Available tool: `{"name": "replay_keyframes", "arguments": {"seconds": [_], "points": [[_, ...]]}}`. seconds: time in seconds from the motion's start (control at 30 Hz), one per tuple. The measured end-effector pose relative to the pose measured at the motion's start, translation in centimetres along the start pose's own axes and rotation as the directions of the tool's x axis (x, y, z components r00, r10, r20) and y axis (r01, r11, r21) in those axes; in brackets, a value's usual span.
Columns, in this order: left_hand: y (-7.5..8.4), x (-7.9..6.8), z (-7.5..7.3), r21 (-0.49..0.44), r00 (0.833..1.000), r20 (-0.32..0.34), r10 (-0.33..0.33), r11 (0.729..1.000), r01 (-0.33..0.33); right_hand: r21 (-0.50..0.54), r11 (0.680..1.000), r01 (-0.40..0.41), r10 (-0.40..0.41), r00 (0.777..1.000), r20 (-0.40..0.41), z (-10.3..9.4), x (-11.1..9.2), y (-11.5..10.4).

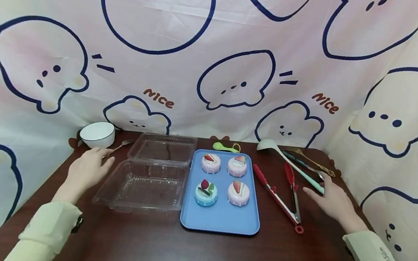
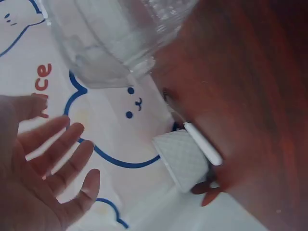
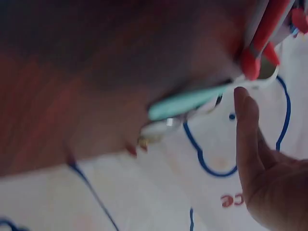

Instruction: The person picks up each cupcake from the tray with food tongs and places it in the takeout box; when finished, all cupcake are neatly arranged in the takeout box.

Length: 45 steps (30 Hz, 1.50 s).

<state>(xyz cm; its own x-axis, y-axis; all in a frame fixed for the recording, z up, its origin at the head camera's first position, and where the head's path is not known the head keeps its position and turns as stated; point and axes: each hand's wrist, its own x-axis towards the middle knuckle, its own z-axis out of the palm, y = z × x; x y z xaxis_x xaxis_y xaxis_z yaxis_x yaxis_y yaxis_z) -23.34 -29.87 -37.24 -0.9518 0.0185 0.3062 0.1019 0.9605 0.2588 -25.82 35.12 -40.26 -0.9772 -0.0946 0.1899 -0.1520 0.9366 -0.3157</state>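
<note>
My left hand (image 1: 86, 168) hovers at the left, near a fork (image 1: 124, 143) and a clear plastic clamshell box (image 1: 138, 204) with its lid raised. In the left wrist view the left hand (image 2: 53, 168) has its fingers spread and holds nothing; the white-handled fork (image 2: 203, 144) lies apart from it beside the bowl. My right hand (image 1: 336, 201) is close to the mint handle end of a ladle (image 1: 301, 171). The right wrist view shows its fingers (image 3: 248, 130) extended, with nothing gripped; whether they touch the ladle handle (image 3: 192, 102) I cannot tell.
A blue tray (image 1: 218, 222) bears several small toy cakes, one a blue cake (image 1: 206, 195). Red tongs (image 1: 278, 201) lie spread to its right. A white bowl (image 1: 98, 135), a green spoon (image 1: 225, 147) and gold cutlery (image 1: 314, 161) line the back edge, before a printed cloth.
</note>
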Motion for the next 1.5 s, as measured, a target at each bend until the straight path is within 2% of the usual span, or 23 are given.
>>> {"name": "replay_keyframes", "arguments": {"seconds": [0.07,0.13,0.23,0.33,0.47,0.57,0.7,0.83,1.03,1.3,1.5], "points": [[-0.5,-0.3,0.2,-0.052,0.998,0.022,-0.051,0.997,0.052,0.047,0.998,-0.041,0.041,0.999,0.008,0.7,0.0,-0.2],[-0.8,-0.7,0.4,-0.101,0.992,0.085,-0.088,0.99,0.097,0.112,0.989,-0.092,0.088,0.995,0.04,1.4,0.0,-0.5],[-1.2,-1.0,1.0,-0.167,0.979,0.176,-0.1,0.977,0.13,0.213,0.961,-0.177,0.152,0.98,0.126,2.4,-0.1,-0.9],[-1.4,-1.4,1.6,-0.24,0.965,0.237,-0.112,0.956,0.17,0.282,0.933,-0.225,0.175,0.966,0.192,3.4,-0.3,-1.3],[-1.4,-1.9,2.0,-0.329,0.951,0.276,-0.142,0.915,0.233,0.268,0.937,-0.223,0.169,0.963,0.209,4.4,-0.3,-1.9],[-1.3,-2.1,2.3,-0.401,0.937,0.312,-0.159,0.872,0.282,0.23,0.948,-0.222,0.172,0.96,0.219,5.0,-0.2,-2.4],[-1.3,-2.3,2.5,-0.469,0.926,0.346,-0.15,0.828,0.309,0.181,0.954,-0.24,0.194,0.952,0.239,5.6,0.1,-3.1],[-1.4,-2.5,2.9,-0.476,0.927,0.352,-0.13,0.828,0.297,0.123,0.957,-0.262,0.224,0.94,0.256,6.1,0.3,-3.5],[-1.4,-2.8,3.1,-0.49,0.928,0.347,-0.134,0.818,0.302,0.065,0.954,-0.292,0.264,0.924,0.275,6.3,0.6,-4.2],[-1.5,-3.1,2.9,-0.502,0.92,0.365,-0.144,0.802,0.324,0.033,0.962,-0.271,0.258,0.941,0.22,6.8,0.7,-4.8],[-1.6,-3.2,2.9,-0.503,0.918,0.371,-0.142,0.8,0.327,0.042,0.968,-0.249,0.233,0.944,0.236,6.5,0.8,-4.9]]}}
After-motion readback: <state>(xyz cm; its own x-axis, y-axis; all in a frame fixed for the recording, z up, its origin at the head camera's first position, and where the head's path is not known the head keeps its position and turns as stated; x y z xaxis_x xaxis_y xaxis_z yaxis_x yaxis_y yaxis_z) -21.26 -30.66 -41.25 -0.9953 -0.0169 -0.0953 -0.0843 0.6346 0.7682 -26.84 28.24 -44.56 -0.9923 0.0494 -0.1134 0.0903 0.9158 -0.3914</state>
